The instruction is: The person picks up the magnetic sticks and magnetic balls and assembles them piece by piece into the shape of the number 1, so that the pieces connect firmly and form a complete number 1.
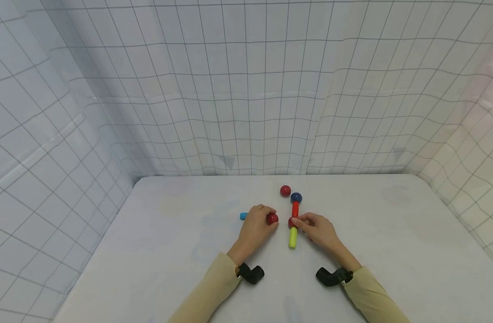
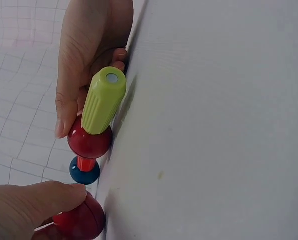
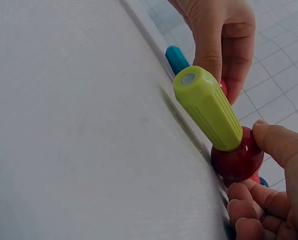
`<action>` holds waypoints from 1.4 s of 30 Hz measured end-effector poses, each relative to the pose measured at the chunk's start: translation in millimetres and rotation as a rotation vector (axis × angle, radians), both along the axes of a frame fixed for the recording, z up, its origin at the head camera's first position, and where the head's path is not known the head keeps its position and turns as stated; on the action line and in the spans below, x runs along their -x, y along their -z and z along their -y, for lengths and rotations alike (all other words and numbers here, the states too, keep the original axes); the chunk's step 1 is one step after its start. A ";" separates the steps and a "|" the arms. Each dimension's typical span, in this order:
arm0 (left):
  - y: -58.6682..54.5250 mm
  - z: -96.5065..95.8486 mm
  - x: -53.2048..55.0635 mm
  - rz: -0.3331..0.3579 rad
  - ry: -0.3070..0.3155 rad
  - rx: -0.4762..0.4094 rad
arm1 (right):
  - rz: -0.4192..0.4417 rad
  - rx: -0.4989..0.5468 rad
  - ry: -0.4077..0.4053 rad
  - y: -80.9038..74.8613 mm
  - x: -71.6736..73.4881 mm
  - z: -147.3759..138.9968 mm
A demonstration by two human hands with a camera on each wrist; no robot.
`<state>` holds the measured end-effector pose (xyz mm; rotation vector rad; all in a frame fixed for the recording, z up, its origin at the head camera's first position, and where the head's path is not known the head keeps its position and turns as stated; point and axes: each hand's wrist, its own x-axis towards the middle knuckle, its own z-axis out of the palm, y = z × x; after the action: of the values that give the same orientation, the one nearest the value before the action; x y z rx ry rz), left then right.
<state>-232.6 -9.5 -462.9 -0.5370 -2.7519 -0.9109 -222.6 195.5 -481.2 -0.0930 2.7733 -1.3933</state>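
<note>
My left hand (image 1: pixel 254 228) grips a red ball (image 1: pixel 272 218) between thumb and fingers, low over the white table. A light-blue rod (image 1: pixel 243 216) sticks out on the far side of that hand; its other end is hidden behind the fingers. To the right, my right hand (image 1: pixel 320 232) pinches a second red ball (image 3: pixel 236 159) with thumb and fingers. A lime-green rod (image 1: pixel 292 238), with a grey disc on its end, joins this ball on the near side. On the far side a red rod (image 1: pixel 295 209) links it to a dark blue ball (image 1: pixel 296 197).
Another red ball (image 1: pixel 285 191) lies on the table just left of the dark blue ball. The white table (image 1: pixel 182 269) ends at the back against a white grid-patterned curtain (image 1: pixel 246 98), which also runs along both sides. Black wrist devices (image 1: pixel 251 273) sit on both forearms.
</note>
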 end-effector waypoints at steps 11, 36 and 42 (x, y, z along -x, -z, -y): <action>-1.8 2.3 -13.8 0.042 0.020 -0.034 | 0.000 0.000 -0.006 0.3 -0.7 -1.7; 9.9 11.6 -27.9 0.116 0.103 -0.275 | 0.016 -0.002 0.013 1.2 -0.6 -2.6; 14.5 14.3 -29.1 0.124 0.119 -0.312 | 0.027 0.011 0.018 1.2 0.3 -1.8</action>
<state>-203.4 -23.8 -477.4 -0.6075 -2.6286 -1.4143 -222.9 197.3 -482.4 -0.0494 2.7517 -1.4029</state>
